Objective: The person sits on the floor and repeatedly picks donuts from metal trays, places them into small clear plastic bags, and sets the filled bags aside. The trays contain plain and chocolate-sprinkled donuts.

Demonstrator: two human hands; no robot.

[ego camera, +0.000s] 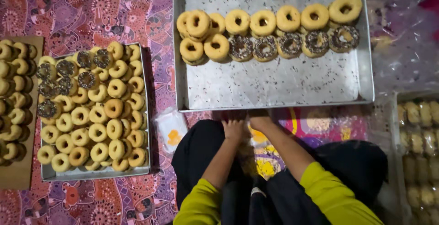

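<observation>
A large metal tray, sprinkle-strewn, is set on patterned cloth on the floor; plain and chocolate doughnuts are ranged along its far half. The left hand and right hand are placed at its near rim; grip cannot be determined. A second, full tray is seen at left.

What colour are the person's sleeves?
Yellow-green sleeves, over dark trousers; clearest in the head view, the only one.
</observation>
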